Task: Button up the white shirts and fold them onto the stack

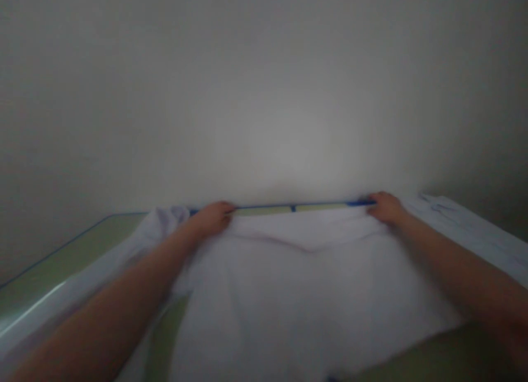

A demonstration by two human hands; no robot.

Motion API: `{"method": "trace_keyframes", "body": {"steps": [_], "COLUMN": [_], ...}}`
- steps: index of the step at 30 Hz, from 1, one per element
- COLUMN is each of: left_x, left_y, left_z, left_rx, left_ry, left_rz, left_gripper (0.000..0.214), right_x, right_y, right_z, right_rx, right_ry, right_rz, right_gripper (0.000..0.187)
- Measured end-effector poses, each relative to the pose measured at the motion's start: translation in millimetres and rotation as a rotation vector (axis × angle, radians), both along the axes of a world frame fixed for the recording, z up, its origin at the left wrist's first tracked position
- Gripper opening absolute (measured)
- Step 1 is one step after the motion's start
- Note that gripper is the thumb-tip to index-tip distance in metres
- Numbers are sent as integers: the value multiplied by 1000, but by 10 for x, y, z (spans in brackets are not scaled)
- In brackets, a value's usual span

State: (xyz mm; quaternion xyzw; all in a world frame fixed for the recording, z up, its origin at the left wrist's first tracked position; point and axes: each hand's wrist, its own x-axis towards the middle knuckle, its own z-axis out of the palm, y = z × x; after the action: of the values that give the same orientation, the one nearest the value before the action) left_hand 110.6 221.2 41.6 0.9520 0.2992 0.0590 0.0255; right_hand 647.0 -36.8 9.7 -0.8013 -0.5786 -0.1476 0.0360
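A white cloth garment (pixel 297 294), which looks like a shirt, is spread over the green tabletop, with a shallow curved seam or fold near its far edge. My left hand (pixel 213 218) is closed on its far left corner. At the far right corner, my right hand (pixel 385 207) grips the same cloth with bent fingers. Both arms reach forward, and the cloth lies stretched between the hands close to the table's far edge. Blur hides the exact finger positions.
Beneath my left arm lies more white cloth (pixel 124 258), crumpled at its far end. Another white cloth or sheet (pixel 474 228) covers the table on the right. The green table (pixel 88 241) has a blue edge, and a plain grey wall (pixel 264 96) rises behind it.
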Motion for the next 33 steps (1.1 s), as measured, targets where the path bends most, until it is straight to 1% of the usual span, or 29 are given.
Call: {"method": "trace_keyframes", "body": {"steps": [1, 3, 6, 8, 9, 10, 12, 14, 17, 19, 21, 23, 24, 26, 28, 30, 31, 32, 33], "left_x": [97, 302, 521, 566, 563, 551, 519, 501, 498, 488, 449, 383, 345, 275, 230, 216, 217, 221, 226], "left_y": [-108, -372, -731, -851, -871, -872, -841, -808, -785, -762, -709, -626, -579, -494, -443, -434, -441, -453, -467], "left_z": [10, -10, -134, -236, -279, -312, -350, -361, -370, -373, -364, -338, -323, -300, -292, -298, -301, -302, -301], "left_rx": [-6, -49, -115, -132, -133, -129, -120, -112, -106, -107, -109, -120, -130, -144, -137, -118, -111, -108, -106], "left_ry": [-1, -3, 41, 77, 89, 95, 101, 104, 112, 121, 135, 162, 178, 199, 193, 179, 177, 179, 183], "left_rz": [-18, -42, -15, 20, 26, 26, 15, 6, -11, -18, -36, -88, -124, -190, -219, -221, -221, -223, -225], "left_gripper": [47, 55, 65, 68, 69, 70, 71, 72, 73, 74, 76, 79, 81, 83, 83, 83, 82, 82, 82], "right_x": [-238, -777, -1528, -1832, -1899, -1908, -1761, -1448, -846, -473, -186, -15, 18, -41, -298, -760, -1056, -1380, -1716], "right_y": [69, 229, 446, 521, 529, 517, 435, 288, -4, -201, -361, -450, -458, -390, -210, 64, 225, 392, 558], "right_z": [36, 81, 68, 13, -25, -69, -167, -260, -353, -375, -362, -306, -260, -131, 20, 147, 187, 207, 207], "right_rx": [-8, -49, -80, -74, -76, -83, -116, -151, -190, -220, -247, -262, -275, -312, -346, -325, -308, -235, -193], "right_ry": [-10, 8, 88, 154, 181, 200, 211, 202, 192, 184, 179, 170, 165, 166, 181, 192, 191, 188, 193], "right_rz": [40, 195, 469, 592, 628, 639, 593, 479, 274, 138, 59, 29, 24, 45, 120, 238, 283, 341, 432], "right_gripper": [52, 49, 43, 45, 47, 48, 54, 64, 74, 78, 79, 77, 76, 74, 68, 65, 67, 70, 72]}}
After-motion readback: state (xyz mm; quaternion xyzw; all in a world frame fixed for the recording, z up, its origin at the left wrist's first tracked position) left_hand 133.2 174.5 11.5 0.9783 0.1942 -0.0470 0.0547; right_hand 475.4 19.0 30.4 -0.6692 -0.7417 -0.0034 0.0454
